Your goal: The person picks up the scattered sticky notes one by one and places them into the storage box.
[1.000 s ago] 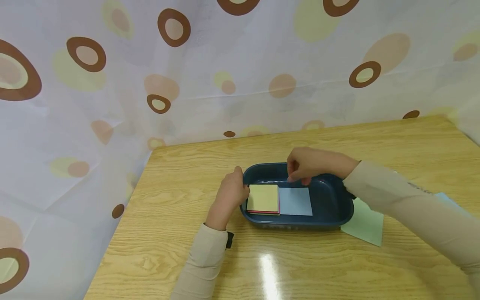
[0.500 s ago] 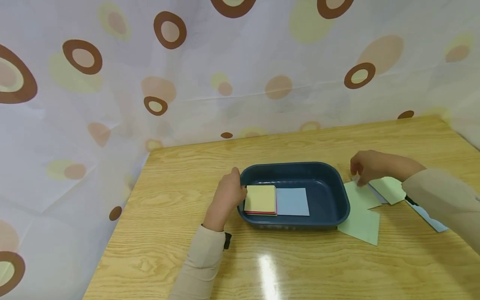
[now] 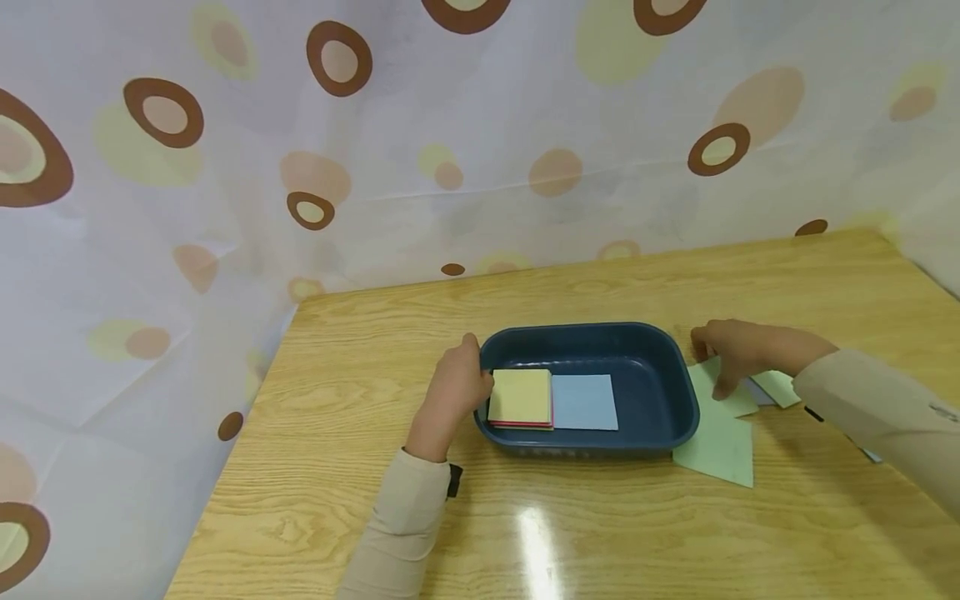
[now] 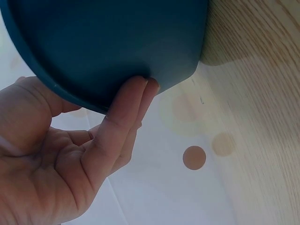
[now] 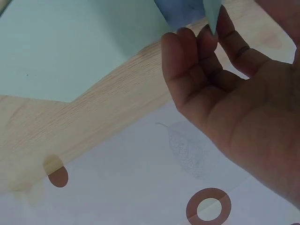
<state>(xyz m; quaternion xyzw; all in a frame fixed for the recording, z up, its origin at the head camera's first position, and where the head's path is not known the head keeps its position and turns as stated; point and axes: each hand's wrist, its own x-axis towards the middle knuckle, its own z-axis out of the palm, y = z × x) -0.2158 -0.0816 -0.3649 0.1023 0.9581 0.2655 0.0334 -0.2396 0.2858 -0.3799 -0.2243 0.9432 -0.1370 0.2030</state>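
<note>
A dark blue plastic tub (image 3: 651, 408) stands on the wooden table. My left hand (image 3: 455, 387) grips its left end; in the left wrist view the thumb is inside the rim and the fingers lie against the outer wall (image 4: 108, 56). Inside the tub, a stack of square notes with a yellow one on top (image 3: 520, 396) lies beside a light blue square note (image 3: 583, 402). Right of the tub, my right hand (image 3: 742, 346) pinches a pale green paper sheet (image 3: 738, 404); its corner (image 5: 212, 14) shows between the curled fingers in the right wrist view.
Another pale green sheet (image 3: 720, 450) lies partly under the tub's right end. A further green sheet (image 3: 780, 387) and a bluish-grey piece (image 5: 183, 11) lie by the right hand. Patterned cloth (image 3: 420, 125) hangs behind the table (image 3: 337, 517).
My right hand has moved from above the tub out to the papers on the right, then down onto a green sheet. The left hand keeps its grip on the tub.
</note>
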